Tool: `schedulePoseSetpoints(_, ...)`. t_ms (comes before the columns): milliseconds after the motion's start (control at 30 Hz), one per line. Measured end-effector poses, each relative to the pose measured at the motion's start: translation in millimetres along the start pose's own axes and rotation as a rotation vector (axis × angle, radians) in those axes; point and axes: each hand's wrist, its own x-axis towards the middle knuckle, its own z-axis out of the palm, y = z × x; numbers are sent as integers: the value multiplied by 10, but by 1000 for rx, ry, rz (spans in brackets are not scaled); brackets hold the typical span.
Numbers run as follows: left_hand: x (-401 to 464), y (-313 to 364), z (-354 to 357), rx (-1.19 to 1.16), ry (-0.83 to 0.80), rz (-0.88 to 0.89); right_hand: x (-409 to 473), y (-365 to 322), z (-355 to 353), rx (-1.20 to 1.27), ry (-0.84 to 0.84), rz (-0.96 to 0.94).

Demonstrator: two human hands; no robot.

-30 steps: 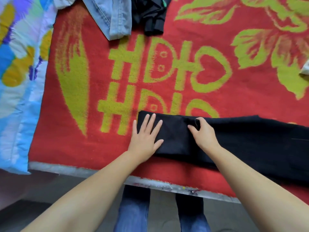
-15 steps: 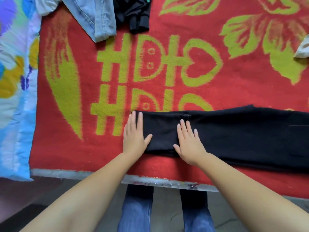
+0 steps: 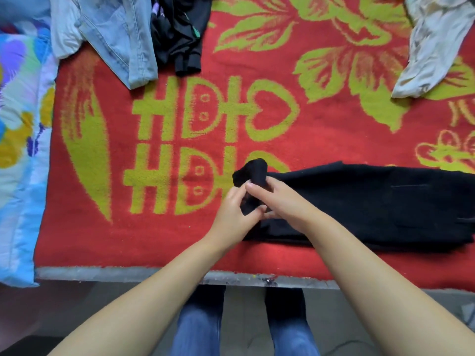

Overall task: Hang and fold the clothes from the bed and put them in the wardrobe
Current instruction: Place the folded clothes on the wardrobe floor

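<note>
Both left hand (image 3: 232, 211) and right hand (image 3: 279, 201) curled tight round bunched end of black trousers (image 3: 372, 204) on red blanket (image 3: 159, 235), risking crooked, creased fold if gathered unevenly.

The bunched end of the black trousers (image 3: 359, 204) is gripped between the left hand (image 3: 232, 214) and right hand (image 3: 279, 201), raised just above the fingers (image 3: 250, 186).

A red blanket (image 3: 334, 140) with yellow-green leaf, heart and letter-like patterns covers the surface. Along its left edge lies a pale blue quilt (image 3: 20, 150) printed with yellow and purple flowers. Below the blanket's near edge runs a grey strip (image 3: 128, 273), then grey floor (image 3: 347, 319).
</note>
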Motion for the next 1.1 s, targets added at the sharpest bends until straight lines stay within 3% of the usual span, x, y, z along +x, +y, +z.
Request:
schedulePoseSetpoints(133, -79, 161, 521, 116, -144, 150, -238, 185, -667, -213, 393, -73)
schedulePoseSetpoints(233, 106, -59, 784, 459, -83, 161, -304, 434, -1230, -264, 535, -4)
schedulePoseSetpoints(333, 351, -421, 990, 820, -145, 90, -247, 776, -1577, -340, 632, 58)
schedulePoseSetpoints(433, 490, -696, 1187, 948, -189, 89, -144, 1116, -1641, -443, 754, 39)
schedulePoseSetpoints(500, 519, -779, 1283, 948, -154, 106, -110, 1297, -1571, -747, 847, -83)
schedulePoseSetpoints(567, 483, -773, 1305, 920, -112, 129, -117, 1463, -1426, -1068, 755, -180)
schedulePoseSetpoints(633, 414, -731, 1286, 835, -42, 103, -156, 1635, -1281, -1241, 516, -95)
schedulePoseSetpoints(700, 386, -644, 1270, 623, 63, -37, -164, 1755, -1269, -1211, 344, 83)
schedulePoseSetpoints(833, 482, -423, 1248, -29, 160, -442, -106, 1554, -1359, -1096, 188, 183)
schedulePoseSetpoints(933, 512, -231, 1165, -275, 158, -489, -162, 1245, -1395, -885, 149, 237)
schedulePoseSetpoints(1033, 362, 154, 1136, -383, 71, -313, -357, 904, -1397, -398, 137, 145)
schedulePoseSetpoints(1100, 234, 478, 1194, -382, -91, -151, -541, 683, -1361, -149, 124, 40)
